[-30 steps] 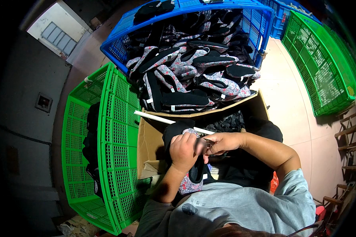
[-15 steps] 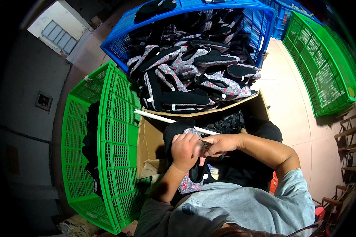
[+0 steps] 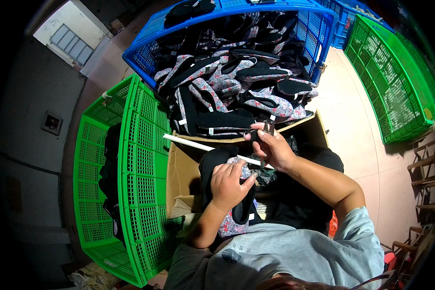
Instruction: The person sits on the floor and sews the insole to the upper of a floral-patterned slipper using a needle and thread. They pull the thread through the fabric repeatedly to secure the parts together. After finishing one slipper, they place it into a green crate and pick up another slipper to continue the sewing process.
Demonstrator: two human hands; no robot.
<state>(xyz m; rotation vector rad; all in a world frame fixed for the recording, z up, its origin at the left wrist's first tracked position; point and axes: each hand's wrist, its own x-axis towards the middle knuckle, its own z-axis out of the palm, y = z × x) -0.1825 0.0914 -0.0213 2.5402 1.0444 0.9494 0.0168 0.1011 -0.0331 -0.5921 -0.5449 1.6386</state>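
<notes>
A floral slipper [image 3: 233, 226] with a dark opening lies on my lap, its toe end pointing away from me. My left hand [image 3: 228, 186] is wrapped over its upper part, thumb apart from the fingers, covering much of the fabric. My right hand [image 3: 274, 151] is raised beyond the slipper, above the cardboard box, apart from the slipper. Between its fingertips is a small dark object [image 3: 269, 127] with thin prongs or strips; its exact kind is unclear. Dark scraps [image 3: 266, 177] lie in the box below that hand.
Beyond the cardboard box [image 3: 182, 169], a blue crate [image 3: 327, 43] is heaped with floral and black slippers [image 3: 227, 82]. A white rod [image 3: 191, 143] crosses the box. Green crates stand at the left [image 3: 137, 193] and far right [image 3: 386, 79]. A wooden rack [image 3: 424, 169] is at the right edge.
My right hand has moved off the slipper, up and away from me, with the small dark object in it. My left hand has stayed on the slipper, its thumb now spread.
</notes>
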